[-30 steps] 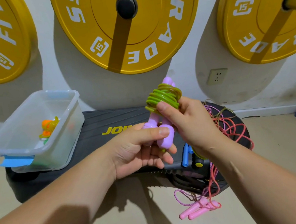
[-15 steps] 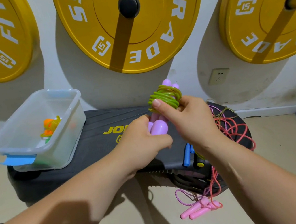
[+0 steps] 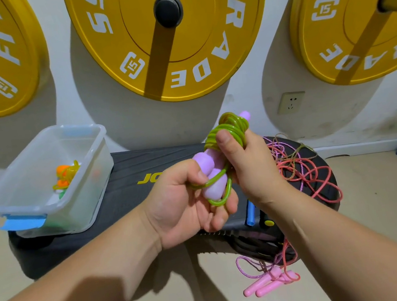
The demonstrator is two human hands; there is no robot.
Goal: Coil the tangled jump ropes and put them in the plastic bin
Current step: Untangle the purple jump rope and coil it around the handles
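A green jump rope (image 3: 231, 130) with purple handles (image 3: 210, 174) is wound into a coil around the handles. My right hand (image 3: 248, 166) grips the coil, thumb pressed on the green loops. My left hand (image 3: 189, 198) pinches a loose green loop at the lower ends of the handles. A clear plastic bin (image 3: 46, 206) with blue clips stands at the left on a black step platform (image 3: 130, 186); an orange and yellow rope (image 3: 66, 175) lies inside. A tangle of red and purple ropes (image 3: 297, 166) lies on the platform's right end.
Pink handles (image 3: 266, 283) lie on the floor below the platform's right end. A blue handle (image 3: 250, 212) and a black one with a yellow dot (image 3: 267, 221) sit under my right wrist. Yellow weight plates (image 3: 175, 37) hang on the wall.
My left hand has turned palm up and drawn a green loop out around the lower ends of the purple handles. The right hand keeps its grip on the coil.
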